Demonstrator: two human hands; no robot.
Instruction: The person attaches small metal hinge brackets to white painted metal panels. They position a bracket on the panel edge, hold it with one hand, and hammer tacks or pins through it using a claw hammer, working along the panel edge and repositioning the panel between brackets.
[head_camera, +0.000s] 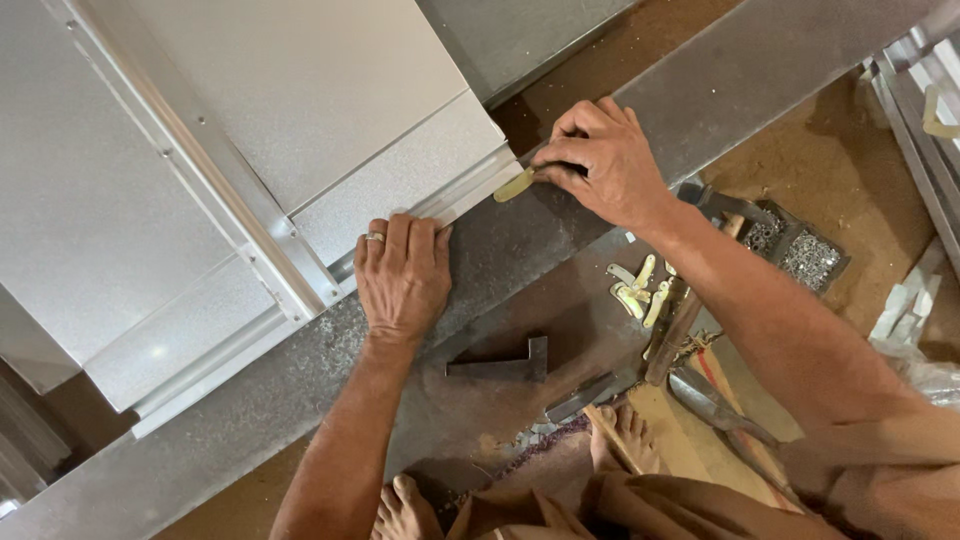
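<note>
My left hand (402, 268), with a ring on one finger, lies flat with its fingers together on the edge of a grey metal panel (300, 120) where it meets a long dark metal bar (520, 230). My right hand (605, 160) pinches a small yellowish clip (515, 184) at the panel's corner, its fingers closed on it. The panel has raised aluminium ribs (230, 190) with rivets.
More yellowish clips (635, 290) lie on the bar near a wooden-handled hammer (680, 320). A dark metal square (500, 365) rests below my left hand. A divided box of small screws (795, 250) sits on the brown floor. My bare feet (625, 440) show at the bottom.
</note>
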